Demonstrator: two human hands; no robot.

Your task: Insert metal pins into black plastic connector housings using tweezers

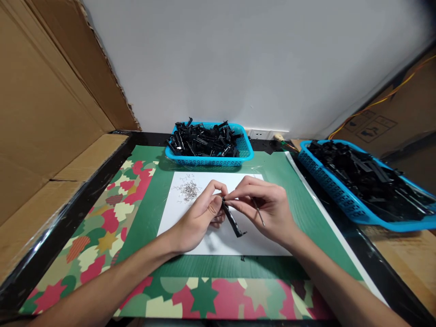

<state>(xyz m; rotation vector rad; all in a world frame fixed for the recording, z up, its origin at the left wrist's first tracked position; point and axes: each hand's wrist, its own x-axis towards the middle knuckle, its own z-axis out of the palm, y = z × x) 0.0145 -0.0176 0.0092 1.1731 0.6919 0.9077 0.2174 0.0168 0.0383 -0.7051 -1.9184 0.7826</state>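
My left hand (199, 215) is closed around one end of a slim black plastic part (232, 221), which slants down to the right with a small hooked foot at its lower end. The thumb and index finger of my right hand (274, 206) pinch at the part's upper end. Whatever sits between those fingertips is too small to make out. A thin metal rod (259, 214) is also tucked in my right hand, its tip pointing down. Both hands are over a white sheet of paper (200, 247). Left of them lies a pile of small bent wire pieces (189, 190), perhaps springs.
A blue basket (207, 161) heaped with black plastic parts (204, 140) stands behind the paper. Another full blue basket (340, 200) is at the right. Under the paper is a green patterned mat (143, 218). Cardboard (51, 91) stands at the left, against a wall with a socket (259, 134).
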